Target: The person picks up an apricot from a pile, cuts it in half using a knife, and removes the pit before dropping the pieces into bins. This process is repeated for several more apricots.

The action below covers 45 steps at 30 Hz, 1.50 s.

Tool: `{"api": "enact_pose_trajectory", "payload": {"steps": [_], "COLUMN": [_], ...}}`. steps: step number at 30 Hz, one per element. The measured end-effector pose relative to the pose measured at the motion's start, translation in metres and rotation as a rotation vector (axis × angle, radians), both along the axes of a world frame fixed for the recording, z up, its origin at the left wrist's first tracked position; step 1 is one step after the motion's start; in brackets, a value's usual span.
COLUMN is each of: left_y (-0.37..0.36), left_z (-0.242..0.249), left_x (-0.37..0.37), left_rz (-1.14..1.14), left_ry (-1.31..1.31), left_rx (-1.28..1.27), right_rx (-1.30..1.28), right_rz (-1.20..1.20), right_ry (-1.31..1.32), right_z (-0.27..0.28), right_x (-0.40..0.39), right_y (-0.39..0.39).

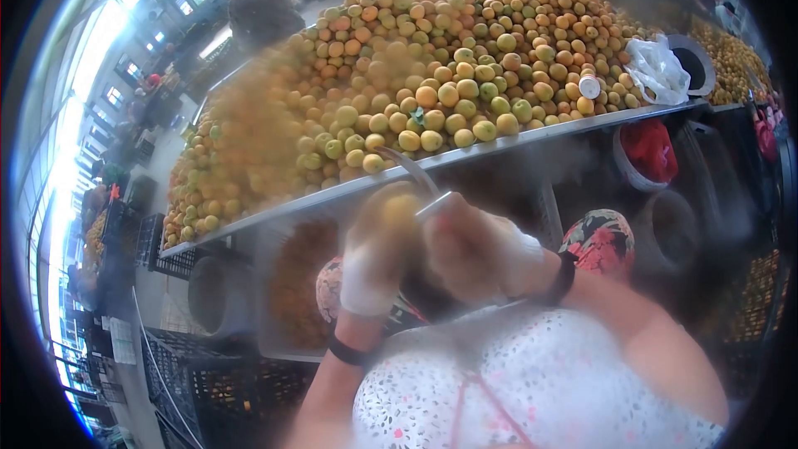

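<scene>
My left hand point(374, 245), in a white glove, is closed around a yellow apricot point(401, 209), blurred in this view. My gloved right hand point(474, 249) grips a knife with a curved blade point(413, 170); a pale metal collar shows at the base of the blade. The blade points up and left, close beside the apricot, and its tip overlaps the edge of the fruit pile. Just beyond both hands, a large heap of orange and yellow-green apricots point(465, 87) covers a metal-edged table point(532, 135). A green leaf point(417, 115) lies among them.
A white plastic bag point(658, 68) and a round grey container point(705, 62) stand at the table's right end. Below hang a white bucket with red lining point(644, 154) and dark bins. Black crates point(179, 357) stand at lower left. Another person point(262, 12) is behind the heap.
</scene>
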State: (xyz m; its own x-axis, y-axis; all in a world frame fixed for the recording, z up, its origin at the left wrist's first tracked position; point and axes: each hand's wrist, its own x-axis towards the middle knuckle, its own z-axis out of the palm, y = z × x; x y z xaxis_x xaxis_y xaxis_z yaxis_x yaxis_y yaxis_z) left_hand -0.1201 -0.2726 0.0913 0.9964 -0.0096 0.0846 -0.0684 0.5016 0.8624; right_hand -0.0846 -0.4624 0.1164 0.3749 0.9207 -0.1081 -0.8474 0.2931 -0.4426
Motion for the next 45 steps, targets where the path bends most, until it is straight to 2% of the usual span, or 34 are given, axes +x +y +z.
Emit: {"api": "enact_pose_trajectory", "payload": {"steps": [2, 4, 6, 8, 10, 12, 16, 27, 29, 33, 35, 37, 39, 41, 45], "left_y": [0.0, -0.007, -0.009, -0.01, -0.013, -0.019, -0.025, -0.032, -0.036, -0.043, -0.051, -0.048, -0.05, -0.053, -0.052], "left_z": [-0.001, 0.006, 0.016, 0.02, 0.024, 0.029, 0.036, 0.041, 0.04, 0.043, 0.044, 0.026, 0.02, 0.023, 0.027], "left_x": [0.001, -0.001, -0.006, -0.012, -0.015, -0.019, -0.022, -0.017, -0.014, -0.005, -0.002, 0.004, 0.008, 0.006, 0.006], "left_rz": [0.049, 0.095, 0.056, 0.053, 0.004, 0.016, 0.042, 0.073, 0.059, 0.033, 0.087, 0.042, -0.002, 0.053, 0.054], "left_ry": [-0.047, -0.086, -0.087, -0.084, -0.102, -0.1, -0.103, -0.17, -0.184, -0.214, -0.172, -0.083, 0.006, 0.073, 0.099], "left_rx": [0.013, 0.056, -0.162, -0.161, -0.126, -0.104, -0.071, -0.016, -0.124, -0.153, -0.176, -0.196, -0.217, -0.022, -0.03], "right_rx": [-0.021, -0.236, -0.231, -0.393, -0.452, -0.543, -0.61, -0.724, -0.74, -0.735, -0.773, -0.805, -0.848, -0.887, -0.916], "right_rz": [-0.053, -0.37, -0.38, -0.598, -0.519, -0.451, -0.462, -0.58, -0.585, -0.675, -0.703, -0.731, -0.775, -0.759, -0.745], "right_ry": [-0.099, -0.642, -0.67, -1.093, -1.053, -1.15, -1.177, -1.33, -1.34, -1.338, -1.374, -1.416, -1.627, -1.643, -1.66], "right_z": [0.001, -0.008, -0.015, -0.014, -0.008, -0.006, -0.005, -0.008, -0.007, -0.012, -0.022, -0.029, -0.033, -0.033, -0.024], "right_x": [-0.007, -0.009, -0.007, -0.012, -0.018, -0.021, -0.023, -0.021, -0.019, -0.016, -0.012, -0.006, -0.001, 0.001, -0.001], "right_y": [-0.001, 0.002, -0.004, -0.005, -0.012, -0.014, -0.016, -0.012, -0.009, -0.002, 0.001, 0.005, 0.007, 0.007, 0.003]}}
